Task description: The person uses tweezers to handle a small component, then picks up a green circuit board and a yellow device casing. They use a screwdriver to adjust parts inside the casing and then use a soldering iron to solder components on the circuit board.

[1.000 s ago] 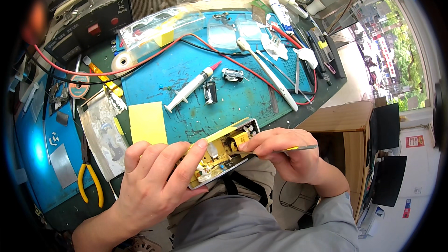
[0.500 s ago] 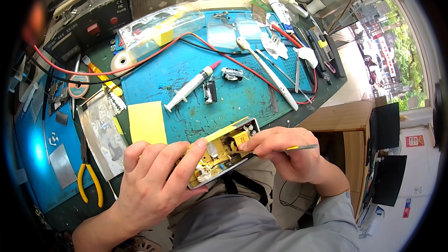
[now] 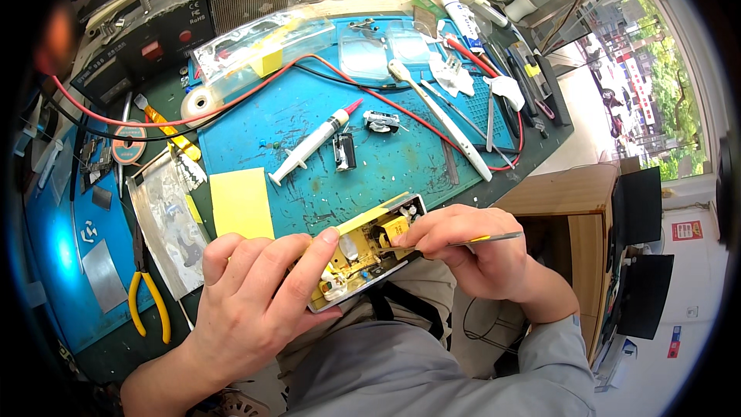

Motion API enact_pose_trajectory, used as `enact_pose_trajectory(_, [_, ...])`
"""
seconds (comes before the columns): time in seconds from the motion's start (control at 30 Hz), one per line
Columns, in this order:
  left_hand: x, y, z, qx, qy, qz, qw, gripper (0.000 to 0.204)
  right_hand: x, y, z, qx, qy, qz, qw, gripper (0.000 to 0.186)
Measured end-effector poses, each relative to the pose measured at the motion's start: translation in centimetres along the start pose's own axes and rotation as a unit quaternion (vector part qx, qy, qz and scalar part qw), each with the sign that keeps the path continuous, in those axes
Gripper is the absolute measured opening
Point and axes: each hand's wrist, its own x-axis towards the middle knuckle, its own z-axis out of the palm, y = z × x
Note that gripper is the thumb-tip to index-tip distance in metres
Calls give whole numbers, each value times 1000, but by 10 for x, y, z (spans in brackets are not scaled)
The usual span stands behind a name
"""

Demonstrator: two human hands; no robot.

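My left hand [image 3: 262, 301] grips the end of an open white-edged case [image 3: 351, 289] with a yellow-coated circuit board, small components and a boxy yellow part [image 3: 392, 228] inside. My right hand [image 3: 482, 262] pinches a slim metal tool [image 3: 498, 236] with a yellow band; its tip is inside the case beside the boxy part, partly hidden by my fingers. A yellow paper pad [image 3: 239, 197] lies just behind my left hand on the blue mat [image 3: 293, 208].
A syringe [image 3: 309, 147], small black parts [image 3: 343, 153], a white brush-like tool [image 3: 440, 120] and red and black cables lie across the mat. Yellow-handled pliers [image 3: 147, 301] and a metal plate [image 3: 158, 224] are at the left. A wooden cabinet [image 3: 552, 193] stands at the right.
The whole view has shifted very slightly. My right hand and the tool sit a little higher in the picture; both hands keep their holds.
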Motion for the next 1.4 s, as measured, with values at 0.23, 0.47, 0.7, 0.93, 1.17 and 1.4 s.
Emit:
enact_pose_trajectory(0.23, [0,0,-1,4,-4,0,1000,93,1,-5,-1,-9,-13,10,1000,17])
enact_pose_trajectory(0.47, [0,0,0,2,-6,-2,1000,96,1,0,1,-19,2,-18,1000,21])
enact_pose_trajectory(0.7, [-1,-1,1,-3,-2,-3,1000,96,2,1,2,-25,6,-35,999,22])
enact_pose_trajectory(0.93, [0,-2,1,-7,3,0,1000,97,2,3,7,-28,35,-36,998,25])
enact_pose_trajectory(1.17, [-1,-2,1,-5,3,-3,1000,98,6,-3,6,-71,21,-61,995,16])
enact_pose_trajectory(1.4, [-1,-2,1,-4,0,-4,1000,97,5,3,11,-57,48,-66,995,28])
